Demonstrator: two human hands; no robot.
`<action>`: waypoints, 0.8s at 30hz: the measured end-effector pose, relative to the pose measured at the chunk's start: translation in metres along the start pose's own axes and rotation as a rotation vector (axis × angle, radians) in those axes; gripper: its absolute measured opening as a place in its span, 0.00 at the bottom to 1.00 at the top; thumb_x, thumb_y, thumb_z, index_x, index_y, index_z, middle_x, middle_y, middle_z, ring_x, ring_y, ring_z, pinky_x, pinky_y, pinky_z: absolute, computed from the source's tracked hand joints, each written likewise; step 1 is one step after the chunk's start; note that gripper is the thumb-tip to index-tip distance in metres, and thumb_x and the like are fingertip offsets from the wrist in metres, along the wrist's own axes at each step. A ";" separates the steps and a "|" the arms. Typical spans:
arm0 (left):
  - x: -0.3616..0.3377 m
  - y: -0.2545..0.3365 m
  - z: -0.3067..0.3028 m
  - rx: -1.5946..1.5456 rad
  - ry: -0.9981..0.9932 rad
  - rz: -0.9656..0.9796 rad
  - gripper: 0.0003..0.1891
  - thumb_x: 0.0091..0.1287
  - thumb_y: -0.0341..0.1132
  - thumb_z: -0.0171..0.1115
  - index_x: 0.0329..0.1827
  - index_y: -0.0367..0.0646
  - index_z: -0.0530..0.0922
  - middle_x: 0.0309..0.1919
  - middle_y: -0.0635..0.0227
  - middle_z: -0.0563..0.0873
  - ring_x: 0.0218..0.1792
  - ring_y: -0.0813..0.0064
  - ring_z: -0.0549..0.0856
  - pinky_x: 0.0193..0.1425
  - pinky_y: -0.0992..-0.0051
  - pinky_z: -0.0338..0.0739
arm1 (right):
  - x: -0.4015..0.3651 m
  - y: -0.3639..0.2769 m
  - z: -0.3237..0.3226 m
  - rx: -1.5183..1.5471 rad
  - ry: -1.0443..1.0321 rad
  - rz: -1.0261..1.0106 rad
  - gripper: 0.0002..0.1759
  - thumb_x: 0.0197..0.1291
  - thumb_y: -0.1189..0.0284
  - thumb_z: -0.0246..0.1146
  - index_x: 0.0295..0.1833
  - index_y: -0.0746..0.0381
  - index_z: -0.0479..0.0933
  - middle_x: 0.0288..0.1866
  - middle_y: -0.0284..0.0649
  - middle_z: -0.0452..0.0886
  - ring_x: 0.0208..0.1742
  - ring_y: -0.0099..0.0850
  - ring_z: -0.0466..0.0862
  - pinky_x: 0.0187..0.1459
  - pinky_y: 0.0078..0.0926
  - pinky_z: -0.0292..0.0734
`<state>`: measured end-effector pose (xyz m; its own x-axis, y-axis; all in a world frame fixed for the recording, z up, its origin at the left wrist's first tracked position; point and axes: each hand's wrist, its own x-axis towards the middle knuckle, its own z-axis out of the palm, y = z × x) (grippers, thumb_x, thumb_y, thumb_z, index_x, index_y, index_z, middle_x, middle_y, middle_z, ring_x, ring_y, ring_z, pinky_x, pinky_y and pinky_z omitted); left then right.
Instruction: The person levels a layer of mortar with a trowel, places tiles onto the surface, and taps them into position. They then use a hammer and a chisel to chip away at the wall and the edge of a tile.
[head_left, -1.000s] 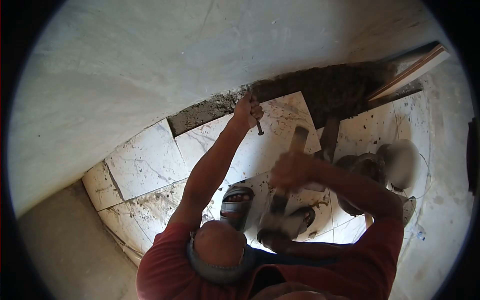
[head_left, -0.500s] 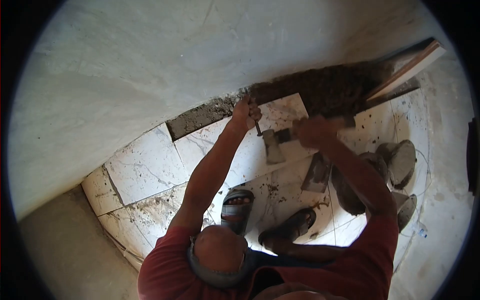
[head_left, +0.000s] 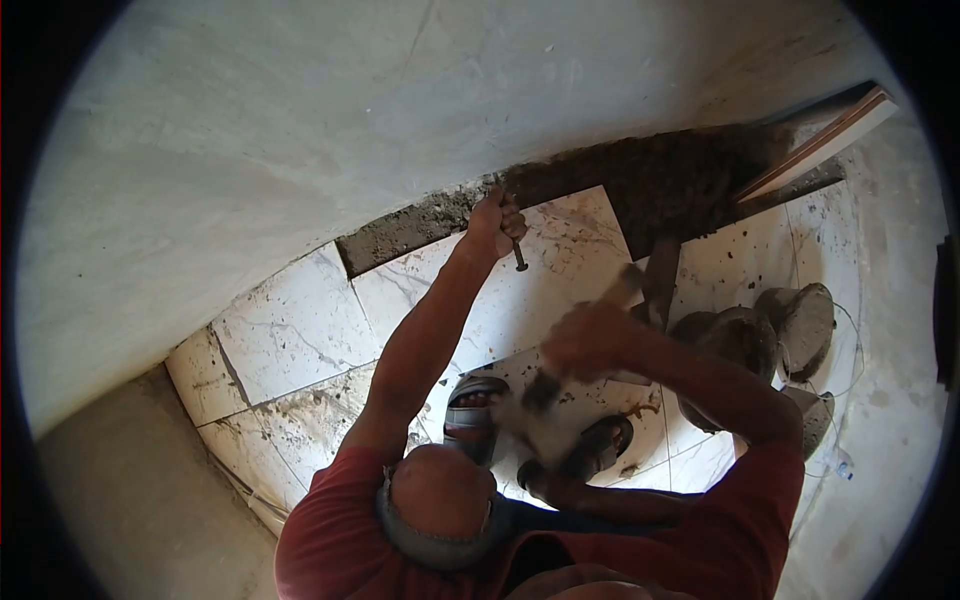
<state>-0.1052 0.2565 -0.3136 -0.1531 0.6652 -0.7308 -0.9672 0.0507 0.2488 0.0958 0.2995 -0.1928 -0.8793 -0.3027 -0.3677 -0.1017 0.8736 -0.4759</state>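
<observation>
Head view, hammer: hammer (head_left: pixel 541 393) is blurring near the sandals (head_left: pixel 469 431), no longer sitting just beside the chisel's near end as half a second ago.
Work: apparently running between blows.
Right hand: right hand (head_left: pixel 588 342) is closing around the hammer handle.
Left hand: left hand (head_left: pixel 497 222) is wrapping tightly round the chisel (head_left: pixel 520 257), staying put by the far wall (head_left: pixel 350 120).

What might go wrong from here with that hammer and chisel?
The hammer in the right grip might miss the short exposed end of the chisel and strike the left grip wrapped around it.
A stray blow may crack the pale tile by that end.
The blurred hammer head shows over the open-toed sandals in this view; a slip could hurt the bare toes.
</observation>
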 end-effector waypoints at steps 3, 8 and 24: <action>0.004 -0.001 -0.003 -0.012 0.029 0.003 0.17 0.71 0.48 0.41 0.25 0.49 0.63 0.12 0.79 0.57 0.10 0.83 0.55 0.14 0.79 0.49 | 0.003 0.032 0.000 -0.122 0.111 -0.220 0.12 0.42 0.65 0.63 0.35 0.53 0.74 0.30 0.36 0.78 0.34 0.36 0.82 0.36 0.36 0.77; 0.009 0.001 -0.008 -0.067 -0.003 -0.025 0.17 0.71 0.47 0.40 0.25 0.49 0.63 0.12 0.78 0.57 0.10 0.83 0.55 0.14 0.78 0.49 | -0.005 0.036 0.012 -0.129 0.191 0.193 0.09 0.45 0.63 0.61 0.32 0.52 0.73 0.25 0.32 0.76 0.30 0.34 0.81 0.35 0.36 0.77; 0.008 0.003 -0.002 -0.060 0.009 -0.015 0.16 0.70 0.47 0.42 0.28 0.47 0.63 0.13 0.78 0.57 0.11 0.82 0.55 0.14 0.78 0.50 | 0.010 0.030 -0.009 -0.130 -0.086 -0.115 0.10 0.44 0.67 0.60 0.35 0.55 0.75 0.33 0.39 0.81 0.34 0.39 0.82 0.37 0.36 0.76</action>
<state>-0.1093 0.2604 -0.3195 -0.1405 0.6579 -0.7399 -0.9797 0.0154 0.1997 0.0800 0.3261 -0.2030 -0.8161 -0.4296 -0.3866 -0.2629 0.8717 -0.4137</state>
